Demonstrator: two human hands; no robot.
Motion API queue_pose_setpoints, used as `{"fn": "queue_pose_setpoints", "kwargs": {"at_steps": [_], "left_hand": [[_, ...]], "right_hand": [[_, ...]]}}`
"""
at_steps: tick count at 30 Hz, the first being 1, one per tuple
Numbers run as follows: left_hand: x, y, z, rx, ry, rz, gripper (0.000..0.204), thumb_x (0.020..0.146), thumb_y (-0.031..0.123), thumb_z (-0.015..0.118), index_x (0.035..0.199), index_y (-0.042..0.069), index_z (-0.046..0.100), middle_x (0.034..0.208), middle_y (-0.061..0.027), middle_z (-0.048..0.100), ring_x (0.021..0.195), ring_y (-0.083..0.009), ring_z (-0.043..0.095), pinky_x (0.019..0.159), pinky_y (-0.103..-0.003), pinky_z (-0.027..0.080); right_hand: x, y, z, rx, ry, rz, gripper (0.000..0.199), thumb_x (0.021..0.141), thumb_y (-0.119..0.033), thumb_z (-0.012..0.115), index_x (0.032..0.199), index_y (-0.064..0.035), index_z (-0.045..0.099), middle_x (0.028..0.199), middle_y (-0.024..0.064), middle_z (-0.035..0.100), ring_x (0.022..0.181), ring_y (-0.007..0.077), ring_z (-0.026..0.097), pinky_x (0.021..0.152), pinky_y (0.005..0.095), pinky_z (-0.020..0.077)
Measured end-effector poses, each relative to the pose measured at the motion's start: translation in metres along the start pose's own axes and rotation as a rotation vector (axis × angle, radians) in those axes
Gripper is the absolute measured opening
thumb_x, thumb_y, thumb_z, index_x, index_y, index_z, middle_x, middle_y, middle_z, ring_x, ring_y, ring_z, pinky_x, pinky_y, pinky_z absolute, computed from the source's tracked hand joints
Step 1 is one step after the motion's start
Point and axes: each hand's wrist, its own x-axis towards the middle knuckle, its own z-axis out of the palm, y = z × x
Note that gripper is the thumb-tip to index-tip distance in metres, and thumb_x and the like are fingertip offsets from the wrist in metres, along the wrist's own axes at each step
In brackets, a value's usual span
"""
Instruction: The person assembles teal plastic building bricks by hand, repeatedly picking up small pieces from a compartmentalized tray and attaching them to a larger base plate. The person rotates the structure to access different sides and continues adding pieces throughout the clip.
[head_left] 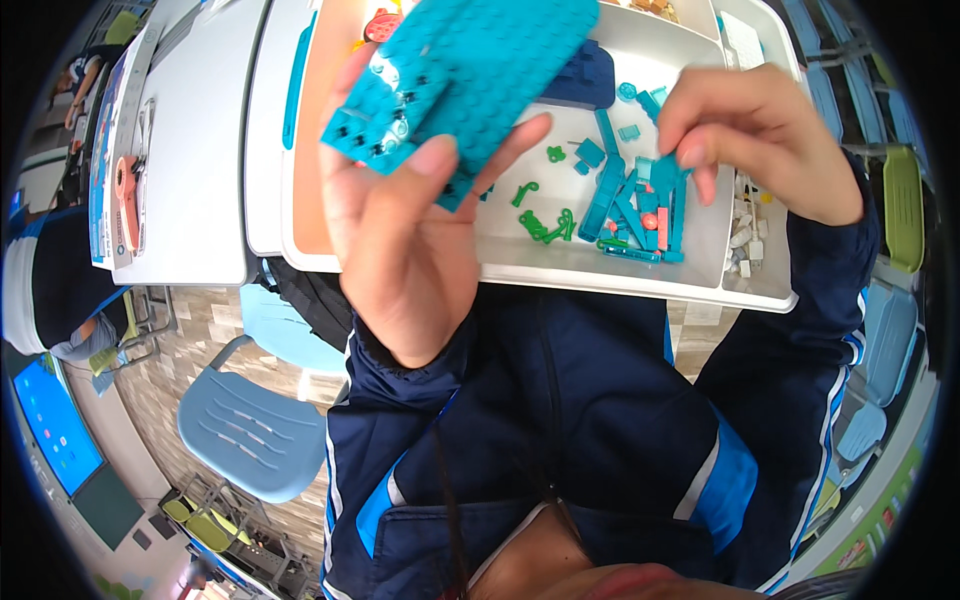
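Left hand (405,240), grip clamped on teal plate (510,75), right hand (765,130), grip pinching teal piece (667,179)

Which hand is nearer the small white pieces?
Right: the right hand is just above the white pieces in the picture; the left hand, holding the teal plate, is well to their left.

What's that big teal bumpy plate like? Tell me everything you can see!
The teal plate looks like hard plastic, with rows of round studs and a rounded corner. Its top runs out of the picture. Near its lower left end is a built-up part with shiny patches and dark spots, maybe holes or pegs. It slants, lifted above the white tray, in the left hand: thumb on the near side, other fingers partly hidden behind it.
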Motion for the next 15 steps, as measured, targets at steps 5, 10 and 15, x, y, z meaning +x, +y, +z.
{"fn": "queue_pose_setpoints", "kwargs": {"at_steps": [5,10,15], "left_hand": [[-0.004,0.005,0.013,0.074,0.036,-0.018,0.063,0.077,0.009,0.048,0.136,-0.005,0.028,0.126,-0.0211,0.046,0.113,-0.0368,0.051,0.091,-0.053,0.048],[-0.004,0.005,0.0,-0.03,-0.115,-0.068,0.073,0.07,0.004,0.051,0.137,0.004,0.024,0.126,-0.0167,0.043,0.116,-0.0289,0.046,0.097,-0.041,0.04],[-0.003,0.002,0.004,0.07,-0.093,-0.028,0.075,0.069,0.012,0.052,0.137,0.001,0.025,0.125,-0.021,0.045,0.115,-0.034,0.05,0.097,-0.051,0.042]], "right_hand": [[0.01,-0.033,0.012,0.134,0.161,-0.183,0.014,0.084,-0.001,0.059,0.095,0.0049,0.063,0.085,0.0102,0.061,0.07,0.013,0.061,0.065,0.0234,0.0481],[0.031,-0.044,0.026,-0.194,0.269,-0.347,0.023,0.074,0.002,0.067,0.096,0.0025,0.063,0.09,0.0086,0.062,0.072,0.0138,0.056,0.067,0.025,0.0451],[0.042,-0.04,0.036,-0.578,0.416,-0.582,0.026,0.067,0.003,0.069,0.092,0.0001,0.065,0.085,0.0092,0.06,0.073,0.0204,0.055,0.064,0.0286,0.0445]]}}
